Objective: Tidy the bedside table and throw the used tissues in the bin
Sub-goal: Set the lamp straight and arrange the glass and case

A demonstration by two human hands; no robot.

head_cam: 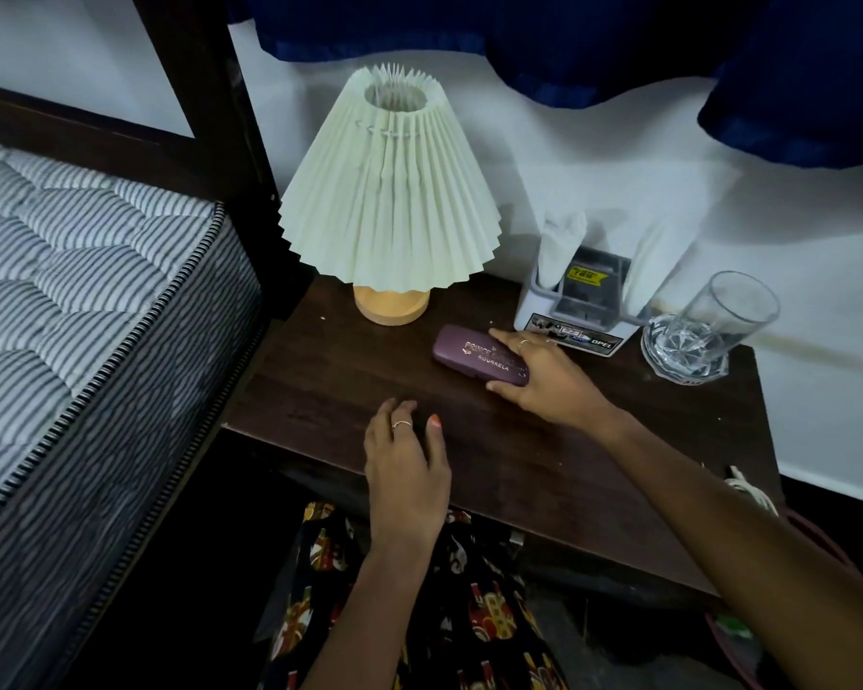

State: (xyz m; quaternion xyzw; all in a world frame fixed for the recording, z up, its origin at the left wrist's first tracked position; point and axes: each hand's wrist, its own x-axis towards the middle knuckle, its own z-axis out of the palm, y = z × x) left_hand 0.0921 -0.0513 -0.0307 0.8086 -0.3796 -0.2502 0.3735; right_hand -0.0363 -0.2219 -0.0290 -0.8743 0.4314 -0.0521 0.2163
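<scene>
A dark wooden bedside table [350, 371] fills the middle of the view. On it lies a purple spectacle case [464, 355] with gold lettering. My right hand [544, 376] grips the case's right end, fingers over the top and thumb at the near side. My left hand [404, 465] rests at the table's front edge with fingers apart, holding nothing. A white organiser box [576, 311] at the back holds white tissues [559, 246] standing up in its side slots. No bin shows clearly.
A lamp [389, 191] with a pleated pale shade stands at the back left. A clear drinking glass [703, 331] stands at the back right. A striped mattress [71, 291] in a dark bed frame borders the left. Blue curtains [569, 37] hang above.
</scene>
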